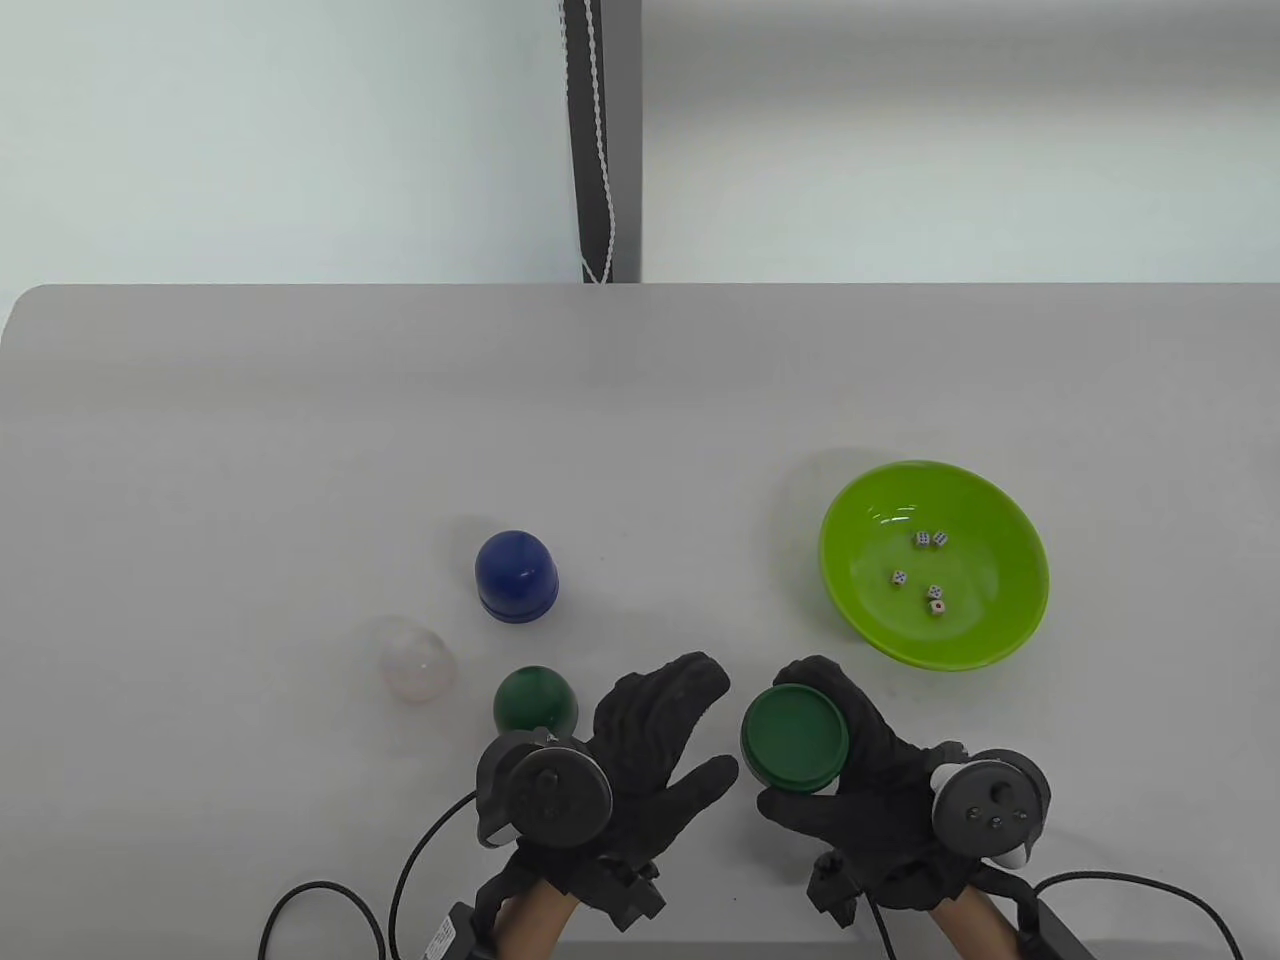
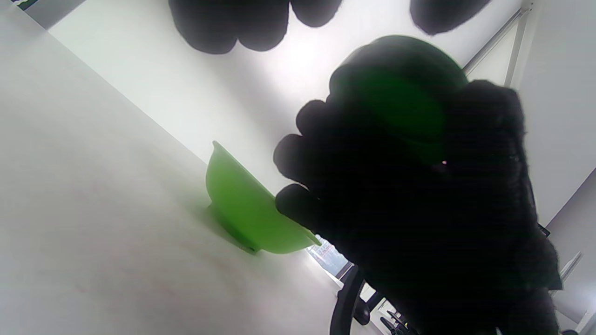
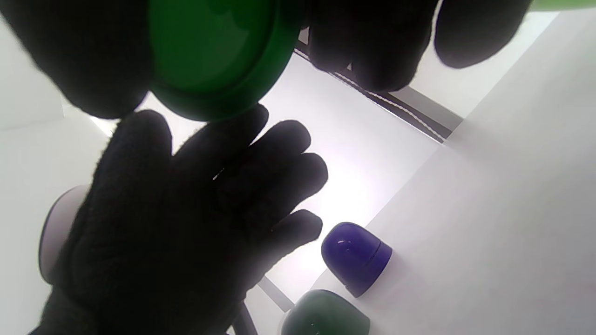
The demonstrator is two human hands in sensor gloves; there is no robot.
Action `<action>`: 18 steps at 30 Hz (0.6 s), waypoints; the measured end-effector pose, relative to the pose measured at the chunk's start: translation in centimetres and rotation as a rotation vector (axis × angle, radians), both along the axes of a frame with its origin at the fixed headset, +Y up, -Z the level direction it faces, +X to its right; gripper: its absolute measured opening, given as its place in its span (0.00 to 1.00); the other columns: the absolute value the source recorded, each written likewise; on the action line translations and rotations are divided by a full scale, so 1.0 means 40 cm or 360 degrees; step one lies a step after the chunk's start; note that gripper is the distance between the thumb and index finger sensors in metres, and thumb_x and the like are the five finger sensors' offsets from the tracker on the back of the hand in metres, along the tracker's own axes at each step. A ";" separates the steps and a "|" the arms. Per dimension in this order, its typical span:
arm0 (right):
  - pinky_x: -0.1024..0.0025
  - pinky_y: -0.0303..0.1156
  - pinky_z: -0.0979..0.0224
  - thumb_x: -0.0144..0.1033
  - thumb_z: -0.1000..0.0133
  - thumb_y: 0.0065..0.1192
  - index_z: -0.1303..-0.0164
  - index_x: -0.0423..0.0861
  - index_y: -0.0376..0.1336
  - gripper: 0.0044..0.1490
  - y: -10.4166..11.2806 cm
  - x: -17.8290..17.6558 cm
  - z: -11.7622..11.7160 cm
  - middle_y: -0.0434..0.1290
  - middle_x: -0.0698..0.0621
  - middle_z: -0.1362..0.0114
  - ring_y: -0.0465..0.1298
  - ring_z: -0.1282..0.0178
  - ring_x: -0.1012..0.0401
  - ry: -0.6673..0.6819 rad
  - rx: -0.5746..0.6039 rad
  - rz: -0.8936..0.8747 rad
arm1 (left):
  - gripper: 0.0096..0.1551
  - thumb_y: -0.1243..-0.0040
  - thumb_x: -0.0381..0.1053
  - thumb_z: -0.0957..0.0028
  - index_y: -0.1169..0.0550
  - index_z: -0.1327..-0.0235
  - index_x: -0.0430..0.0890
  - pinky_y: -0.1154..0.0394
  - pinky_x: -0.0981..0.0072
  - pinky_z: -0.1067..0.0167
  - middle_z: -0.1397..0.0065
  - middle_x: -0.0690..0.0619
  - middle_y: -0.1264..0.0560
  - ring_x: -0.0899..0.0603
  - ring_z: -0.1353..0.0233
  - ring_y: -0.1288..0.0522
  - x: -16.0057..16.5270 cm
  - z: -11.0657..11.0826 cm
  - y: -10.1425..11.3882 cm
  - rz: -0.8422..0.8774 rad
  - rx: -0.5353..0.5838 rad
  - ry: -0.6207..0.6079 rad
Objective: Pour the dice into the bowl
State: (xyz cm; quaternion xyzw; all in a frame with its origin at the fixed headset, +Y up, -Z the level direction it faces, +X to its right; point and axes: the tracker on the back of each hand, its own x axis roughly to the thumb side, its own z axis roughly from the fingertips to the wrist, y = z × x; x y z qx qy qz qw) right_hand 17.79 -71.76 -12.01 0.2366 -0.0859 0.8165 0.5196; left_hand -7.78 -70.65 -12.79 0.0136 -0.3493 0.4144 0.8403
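The right hand (image 1: 860, 770) grips a dark green round base (image 1: 795, 740), fingers curled around its rim, held above the table (image 1: 300, 420) just right of the left hand (image 1: 650, 750). The left hand holds nothing, fingers spread apart. Five dice (image 1: 930, 570) lie inside the lime green bowl (image 1: 880, 620), farther right. A dark green dome cup (image 1: 533, 700) stands touching the left hand's far side, with a blue dome cup (image 1: 516, 575) and a clear dome cup (image 1: 412, 658) nearby.

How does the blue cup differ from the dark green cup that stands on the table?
The blue cup stands farther from the person; the dark green cup stands nearer, right beside the left hand. The blue cup is glossy blue and shows a rim band at its base, while the green cup's base is partly hidden. Both are dome-shaped and stand mouth down.
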 end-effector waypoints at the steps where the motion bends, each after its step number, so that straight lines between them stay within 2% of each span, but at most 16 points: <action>1: 0.33 0.66 0.34 0.64 0.57 0.76 0.19 0.31 0.44 0.74 -0.002 0.000 -0.002 0.62 0.32 0.21 0.70 0.28 0.36 0.0053 -0.0019 -0.0018 | 0.48 0.53 0.63 0.37 0.47 0.16 0.34 0.51 0.15 0.35 0.17 0.27 0.43 0.22 0.21 0.41 0.001 0.000 -0.001 -0.0005 0.0002 -0.0006; 18: 0.32 0.66 0.34 0.64 0.57 0.76 0.19 0.31 0.44 0.74 0.004 -0.007 0.004 0.62 0.32 0.21 0.70 0.28 0.36 0.0105 -0.0005 0.0021 | 0.48 0.52 0.63 0.37 0.47 0.16 0.34 0.51 0.15 0.35 0.17 0.27 0.43 0.22 0.21 0.41 0.002 0.001 -0.002 -0.0043 0.0000 -0.0001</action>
